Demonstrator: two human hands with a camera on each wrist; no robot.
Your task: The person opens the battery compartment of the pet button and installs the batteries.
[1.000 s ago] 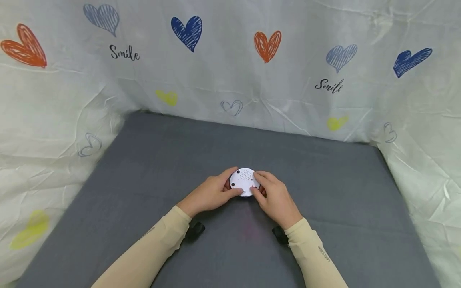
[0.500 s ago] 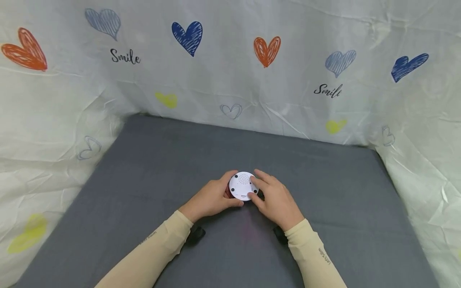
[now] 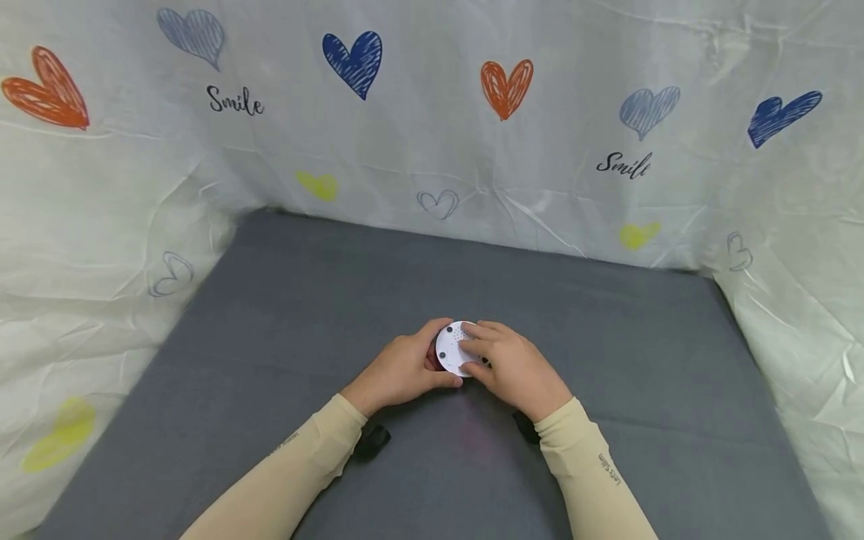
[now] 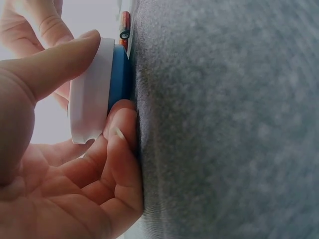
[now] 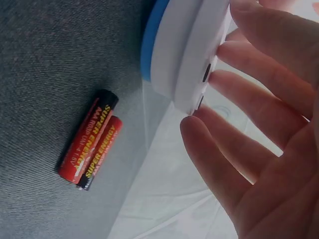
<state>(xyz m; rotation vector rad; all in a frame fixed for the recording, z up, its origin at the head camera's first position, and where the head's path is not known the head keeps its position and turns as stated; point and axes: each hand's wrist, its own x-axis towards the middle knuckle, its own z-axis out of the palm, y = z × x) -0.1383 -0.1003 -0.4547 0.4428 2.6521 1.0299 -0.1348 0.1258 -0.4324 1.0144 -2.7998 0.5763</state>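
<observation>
A round white device (image 3: pixel 451 346) with a cluster of small speaker holes and dark rubber feet has its flat back turned up. Its underside is blue, as the left wrist view shows on the blue part (image 4: pixel 118 74) near the cloth. My left hand (image 3: pixel 405 367) grips the rim, thumb on the near edge and fingers curled beneath. Across the back lie the fingertips of my right hand (image 3: pixel 516 367), fingers spread and loosely bent. Two red and black AAA batteries (image 5: pixel 87 139) lie side by side on the cloth; the right hand hides them in the head view.
A grey cloth (image 3: pixel 378 285) covers the table. White sheeting (image 3: pixel 432 142) printed with hearts and the word Smile rises at the back and both sides. A black wrist camera (image 3: pixel 371 442) sits under the left sleeve.
My right hand has shifted from pinching the device's right edge to laying its fingers over the back. The left thumb has slid off the back onto the near rim.
</observation>
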